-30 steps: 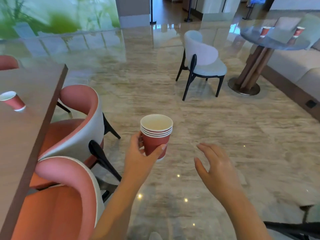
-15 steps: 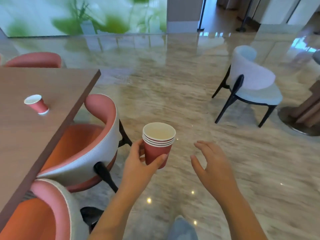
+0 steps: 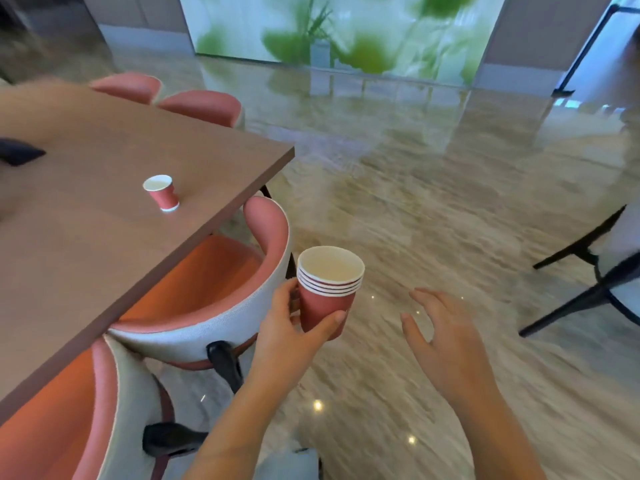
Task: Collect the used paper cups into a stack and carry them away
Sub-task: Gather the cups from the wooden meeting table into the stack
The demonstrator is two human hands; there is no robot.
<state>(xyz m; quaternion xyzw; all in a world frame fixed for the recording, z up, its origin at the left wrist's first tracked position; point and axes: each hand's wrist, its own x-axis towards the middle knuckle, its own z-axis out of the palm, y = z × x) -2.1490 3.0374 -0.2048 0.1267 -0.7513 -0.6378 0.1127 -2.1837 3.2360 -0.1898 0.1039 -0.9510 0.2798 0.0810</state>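
Stack of red paper cups [image 3: 327,292], four white rims, in the curled left hand [image 3: 294,341]; right hand [image 3: 446,341] spread, empty.

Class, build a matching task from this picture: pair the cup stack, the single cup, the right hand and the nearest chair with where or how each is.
Column one:
1. stack of paper cups
2. single red paper cup
3. right hand
4. pink chair

Column two:
A. open, holding nothing
B. tucked under the table edge
C. held in the left hand
D. standing on the wooden table

Pairs: 1-C, 2-D, 3-A, 4-B
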